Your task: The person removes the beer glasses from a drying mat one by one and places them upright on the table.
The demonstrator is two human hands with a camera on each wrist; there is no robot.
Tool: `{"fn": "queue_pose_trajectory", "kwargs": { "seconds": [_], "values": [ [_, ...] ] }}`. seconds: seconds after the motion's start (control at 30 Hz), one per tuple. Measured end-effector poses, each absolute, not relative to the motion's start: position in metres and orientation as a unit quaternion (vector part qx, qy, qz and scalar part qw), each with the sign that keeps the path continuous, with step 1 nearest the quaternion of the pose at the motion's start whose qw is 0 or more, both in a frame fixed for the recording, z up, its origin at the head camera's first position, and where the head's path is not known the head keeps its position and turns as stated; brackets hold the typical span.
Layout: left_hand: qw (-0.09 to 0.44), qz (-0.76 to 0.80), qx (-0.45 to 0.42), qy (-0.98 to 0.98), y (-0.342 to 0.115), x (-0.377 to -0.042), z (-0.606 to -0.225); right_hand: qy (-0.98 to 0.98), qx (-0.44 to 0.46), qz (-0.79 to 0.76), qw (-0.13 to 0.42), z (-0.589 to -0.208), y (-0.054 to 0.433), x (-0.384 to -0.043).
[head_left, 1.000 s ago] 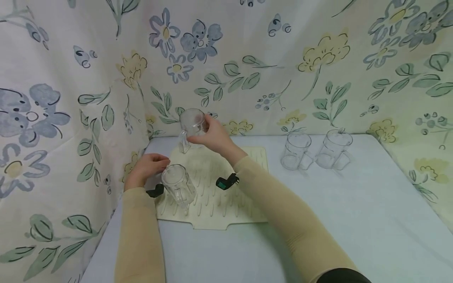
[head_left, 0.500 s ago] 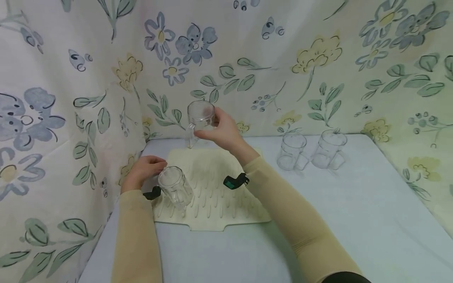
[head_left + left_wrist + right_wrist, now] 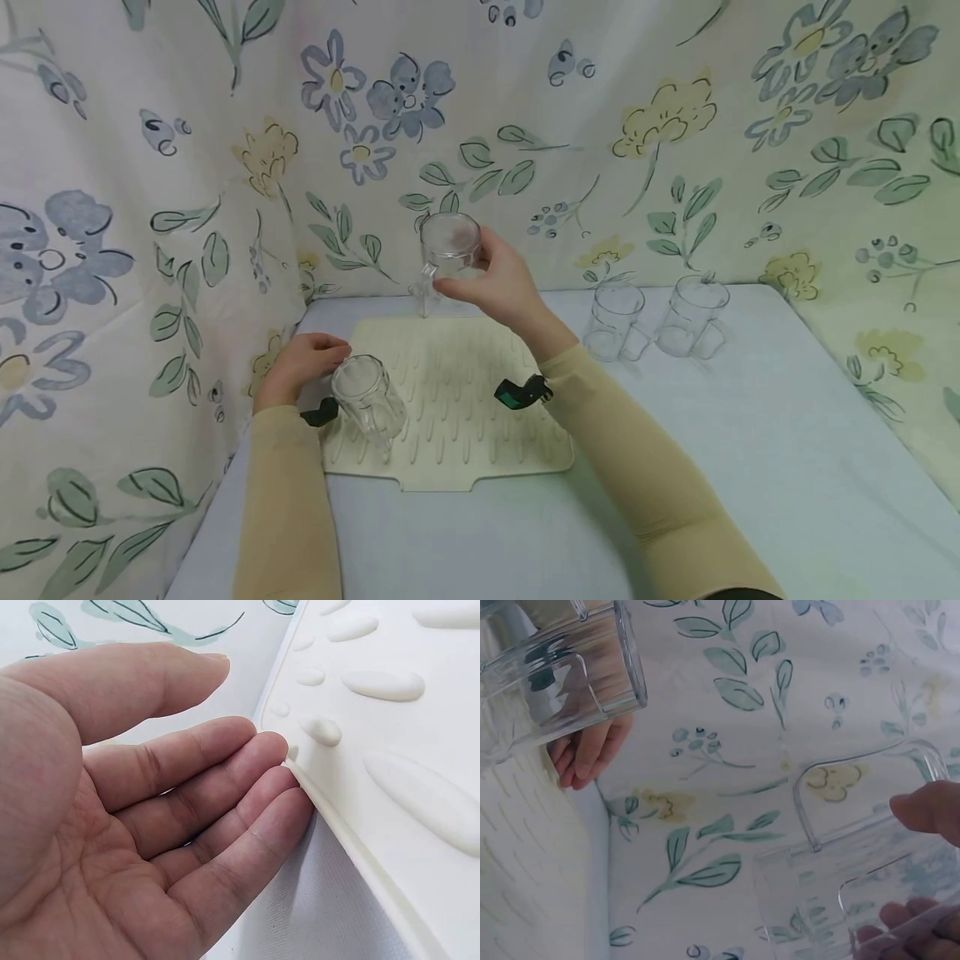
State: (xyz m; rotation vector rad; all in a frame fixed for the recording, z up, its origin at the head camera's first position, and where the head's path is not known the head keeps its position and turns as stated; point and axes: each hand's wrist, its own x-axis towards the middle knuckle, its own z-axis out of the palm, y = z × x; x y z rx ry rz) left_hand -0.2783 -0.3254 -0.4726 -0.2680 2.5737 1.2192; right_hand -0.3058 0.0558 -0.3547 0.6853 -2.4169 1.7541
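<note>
My right hand (image 3: pixel 517 287) grips a clear glass mug (image 3: pixel 450 237), raised over the back edge of a cream ribbed drying mat (image 3: pixel 457 383). In the right wrist view, the thumb and fingers hold this mug's (image 3: pixel 829 874) body from either side, and its handle points away from the palm. Another clear mug (image 3: pixel 369 400) stands on the left part of the mat. Beside it, my left hand (image 3: pixel 303 367) lies at the mat's left edge. The left wrist view shows that hand's fingertips (image 3: pixel 274 750) against the mat's rim, fingers loosely bent, thumb apart.
Two more clear mugs, one (image 3: pixel 615 321) beside the other (image 3: pixel 692 317), stand on the white table (image 3: pixel 750 467) at the back right. Floral cloth (image 3: pixel 570 175) hangs close behind the table and along its left side. Black wrist cameras (image 3: pixel 523 392) sit on both sleeves.
My right hand has moved right and slightly up with the mug. The left hand stays at the mat's edge, and the other mugs have not moved.
</note>
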Motion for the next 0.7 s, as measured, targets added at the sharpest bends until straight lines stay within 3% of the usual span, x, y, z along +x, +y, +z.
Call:
{"fn": "queue_pose_trajectory", "kwargs": {
  "seconds": [0.7],
  "values": [
    [0.147,0.399,-0.098,0.900,-0.326,-0.278,-0.475,-0.772,0.209,0.595,0.078,-0.347,0.115,-0.280]
  ]
}}
